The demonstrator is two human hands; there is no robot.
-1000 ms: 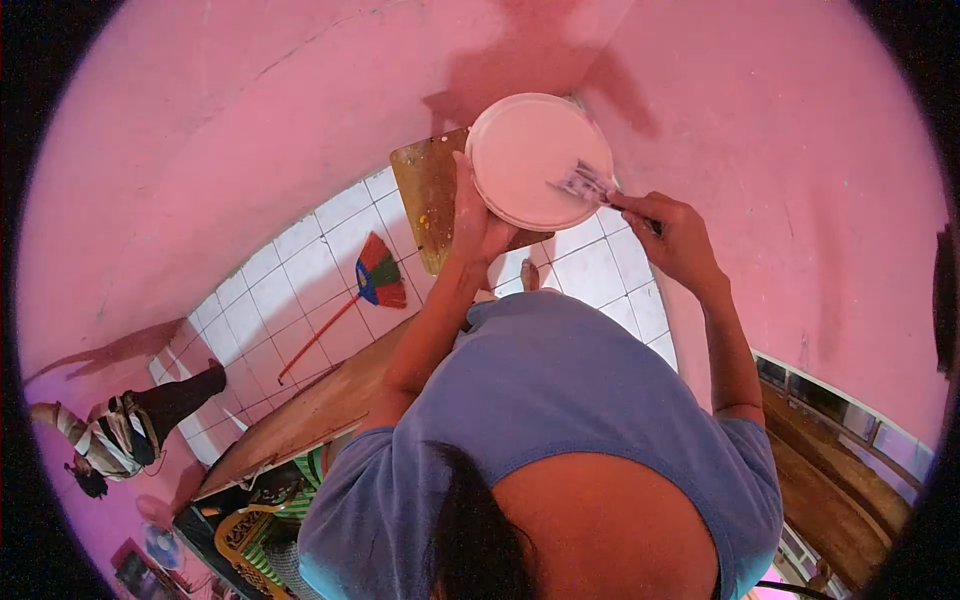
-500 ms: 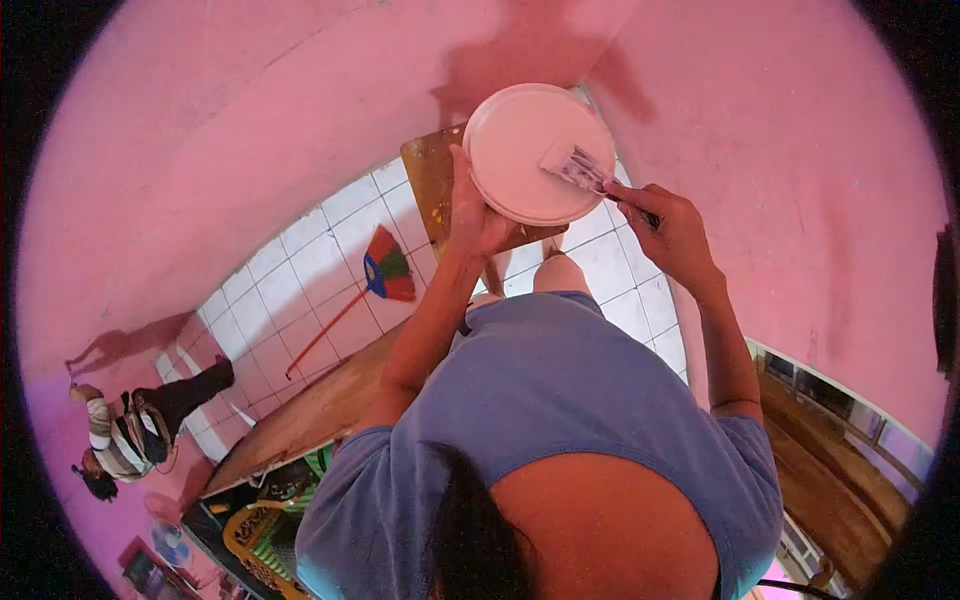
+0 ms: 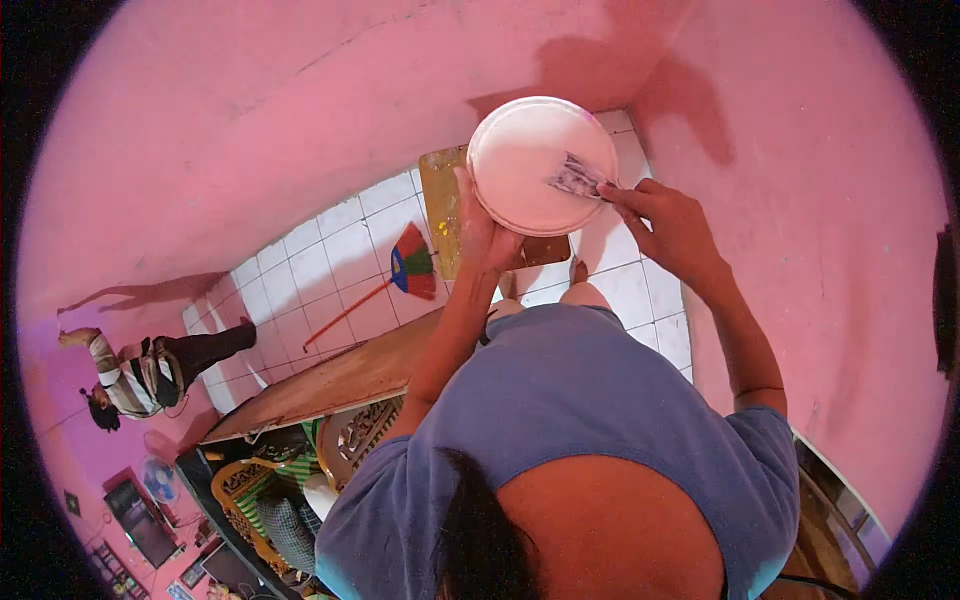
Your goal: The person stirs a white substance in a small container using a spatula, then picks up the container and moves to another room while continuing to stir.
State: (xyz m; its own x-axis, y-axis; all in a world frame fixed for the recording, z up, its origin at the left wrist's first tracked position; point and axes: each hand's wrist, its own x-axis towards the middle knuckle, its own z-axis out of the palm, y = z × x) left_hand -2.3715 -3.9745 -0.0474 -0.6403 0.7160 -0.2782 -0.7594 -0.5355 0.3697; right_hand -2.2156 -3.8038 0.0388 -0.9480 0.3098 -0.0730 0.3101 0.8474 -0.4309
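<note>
My left hand (image 3: 486,238) grips a round pale lid (image 3: 515,160) from its near left side, the thumb along the rim and the other fingers partly hidden underneath. The lid's face looks coated in pale pinkish-white paint. In my right hand (image 3: 675,230) is a paintbrush (image 3: 577,178), pinched by its handle from the right. Its flat, paint-smeared bristles rest on or just over the right half of the lid; exact contact is hard to tell.
Below the lid stands a paint-spotted wooden stool or table (image 3: 440,205). A colourful broom (image 3: 412,268) lies on the white tiles. Pink walls (image 3: 800,200) meet at the far corner. A wooden partition (image 3: 320,390) and chairs are at left, where another person (image 3: 150,380) reaches toward the wall.
The whole view has shifted, so the stool, broom and partition appear further right and more of the room shows at lower left. The brush has turned slightly over the lid.
</note>
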